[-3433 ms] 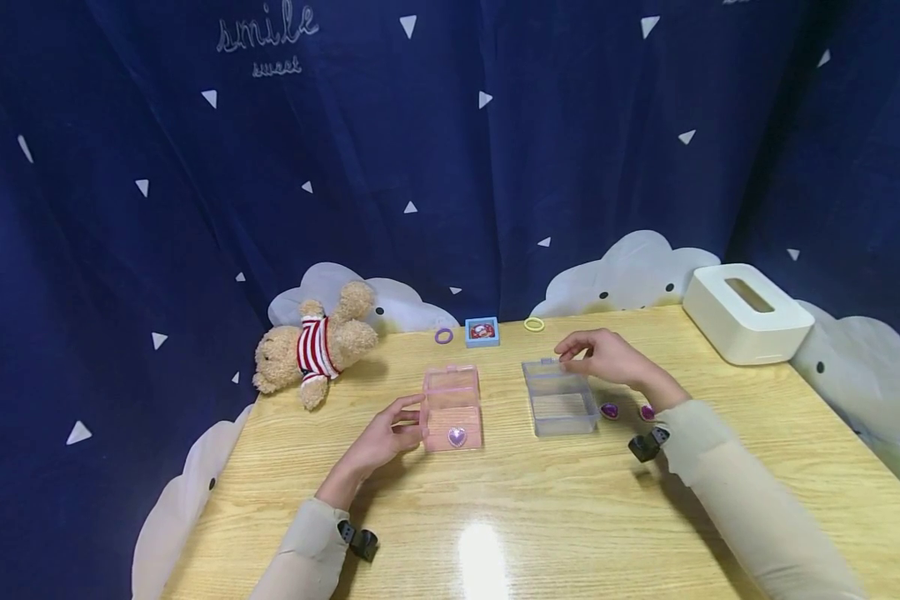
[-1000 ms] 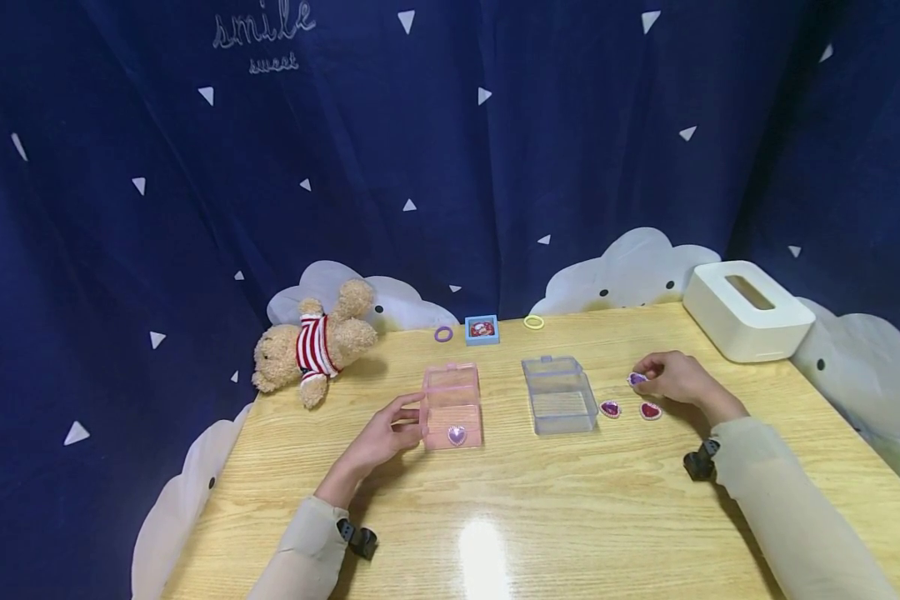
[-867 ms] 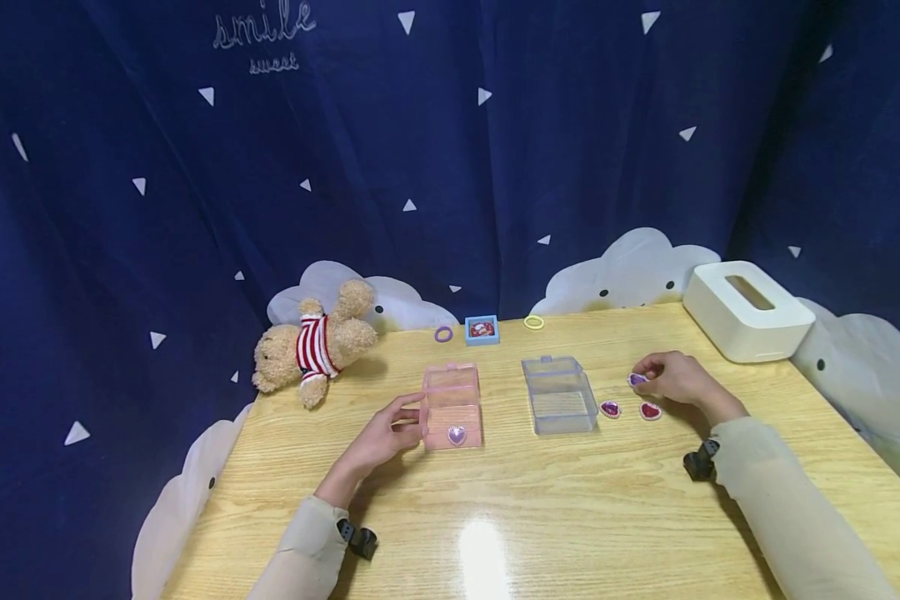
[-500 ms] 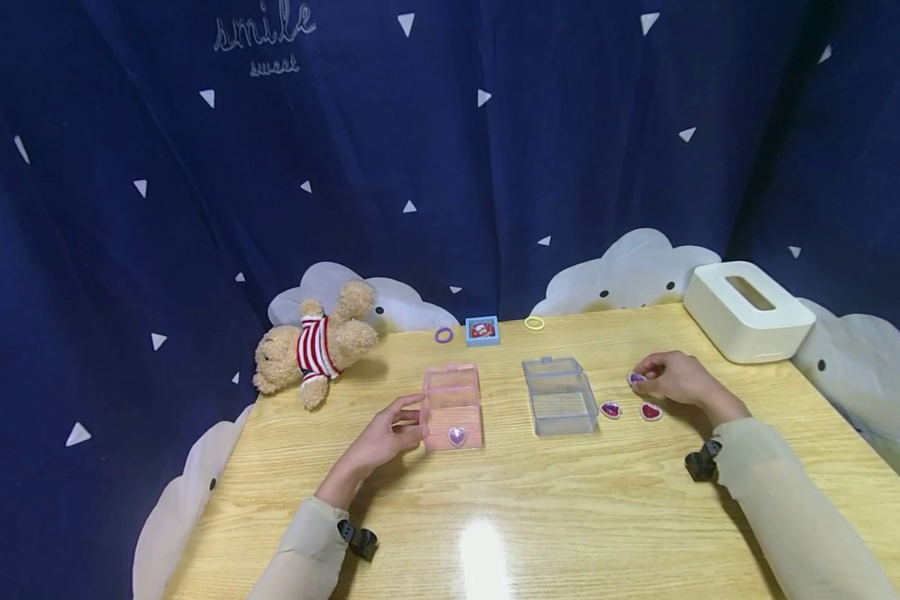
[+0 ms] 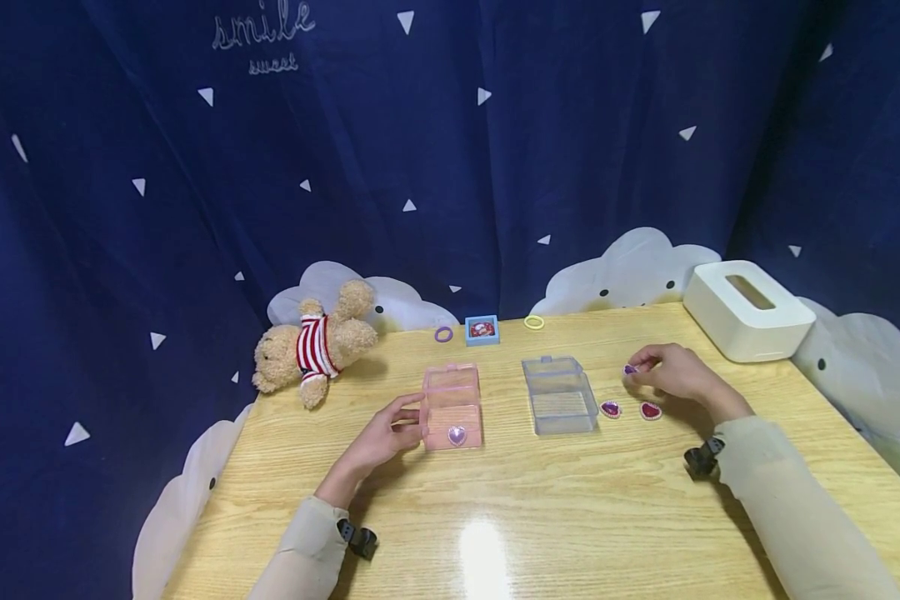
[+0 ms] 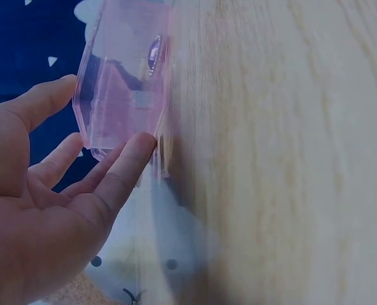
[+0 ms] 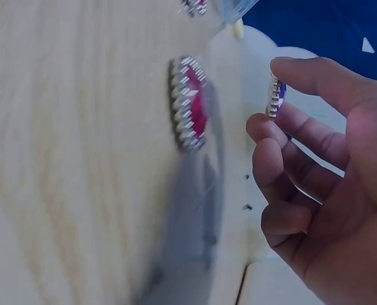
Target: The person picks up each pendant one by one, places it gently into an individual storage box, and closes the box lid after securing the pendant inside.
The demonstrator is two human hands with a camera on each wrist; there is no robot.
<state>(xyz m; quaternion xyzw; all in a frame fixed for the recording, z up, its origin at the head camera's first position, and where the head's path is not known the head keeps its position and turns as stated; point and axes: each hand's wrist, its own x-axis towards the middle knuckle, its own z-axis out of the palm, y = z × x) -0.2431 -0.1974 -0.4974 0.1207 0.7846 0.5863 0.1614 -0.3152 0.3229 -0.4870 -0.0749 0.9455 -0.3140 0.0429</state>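
My right hand (image 5: 675, 371) pinches a purple gem (image 7: 276, 98) with a beaded silver rim between thumb and finger, just above the table. A red heart gem (image 5: 650, 411) and a magenta gem (image 5: 611, 409) lie on the table nearby. Left of them, a clear bluish plastic box (image 5: 562, 414) stands with its lid folded back. My left hand (image 5: 380, 435) touches the left side of a pink plastic box (image 5: 452, 408) with loosely extended fingers. That box's lid is folded back too, and a lilac heart gem (image 5: 457, 435) lies in its front part.
Along the back of the table lie a purple ring (image 5: 443, 334), a small blue square box (image 5: 482, 330) and a yellow ring (image 5: 534, 322). A teddy bear (image 5: 315, 346) lies at back left. A white tissue box (image 5: 750, 312) stands at back right, before a dark blue curtain (image 5: 450, 167).
My right hand has left the clear box's lid, moved right to the purple gem and taken hold of it. The gem is now slightly raised and farther left. My left hand has stayed put.
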